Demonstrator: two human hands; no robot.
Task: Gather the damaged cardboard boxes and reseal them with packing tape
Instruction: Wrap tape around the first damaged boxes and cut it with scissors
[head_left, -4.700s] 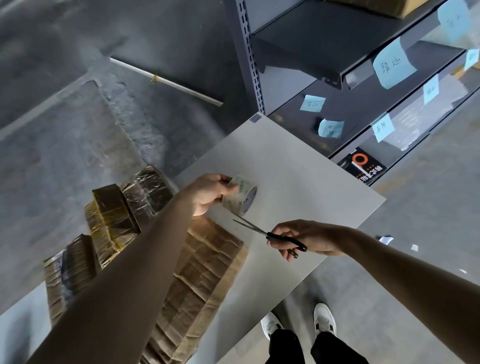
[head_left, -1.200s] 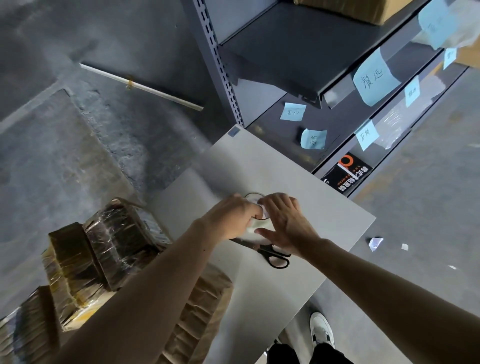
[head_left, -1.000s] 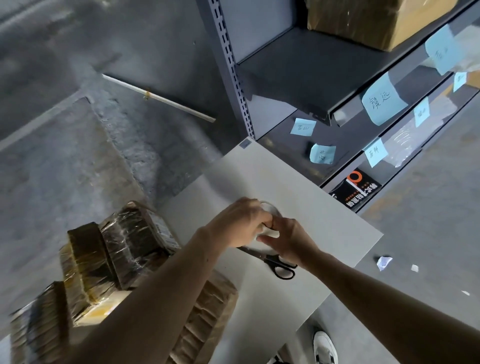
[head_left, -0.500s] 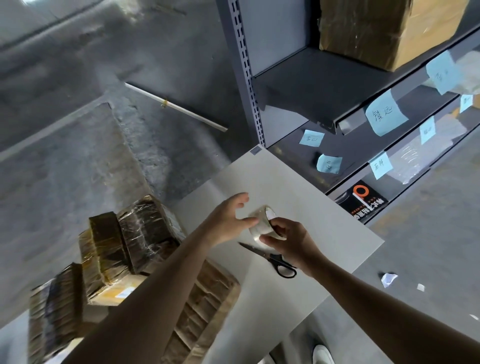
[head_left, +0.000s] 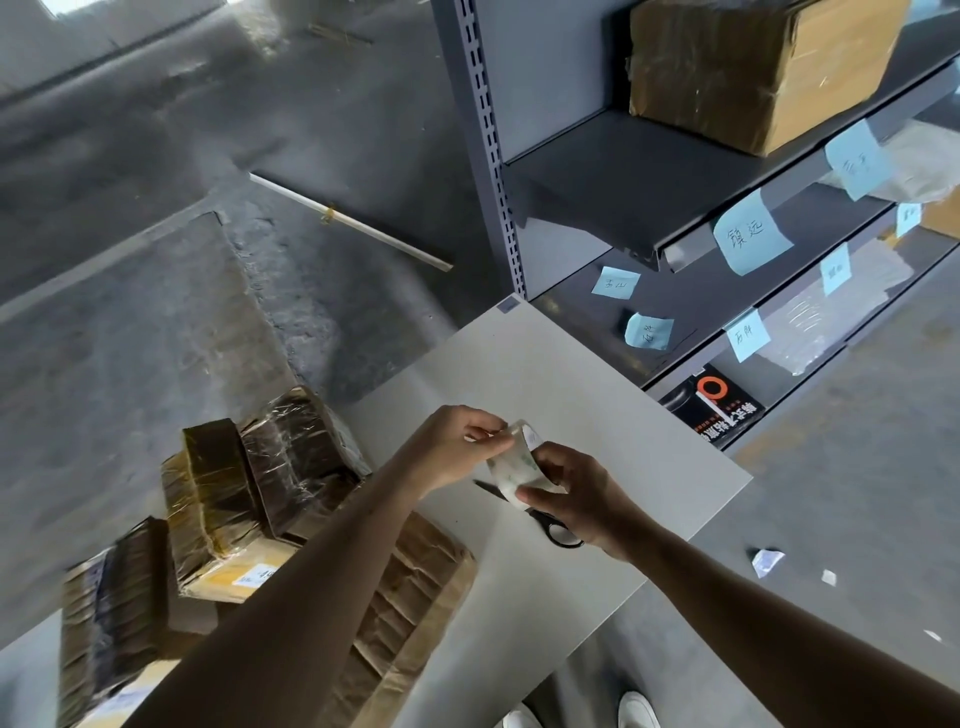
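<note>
Holding the roll of packing tape over the bench, the person has both hands busy. The right hand is curled round the bottom of the roll. The left hand pinches its top edge. I think the left hand is hunting for the loose end of the tape, but the end is too small to see. The black scissors lie on the bench under the right hand, at 5 o'clock from the roll.

The cardboard boxes sit in a pile at 8 o'clock from the hands, on the left end of the bench as far as I can tell. So the gathering looks mostly done. Some boxes are shiny with clear wrap. A flat, crumpled cardboard piece lies partly under the left arm. No strip of tape is pulled out and none is going onto a box, so I think most of the sealing is left to do.

At 1 o'clock stands a grey shelf rack with a big brown box on it. The biggest blue note stuck there has two hand-written Chinese signs that look like "镇远". The smaller notes are too small to read. A black packet at 2 o'clock shows an orange ring and white Chinese writing that I cannot read. The white labels on the boxes are too blurry.
</note>
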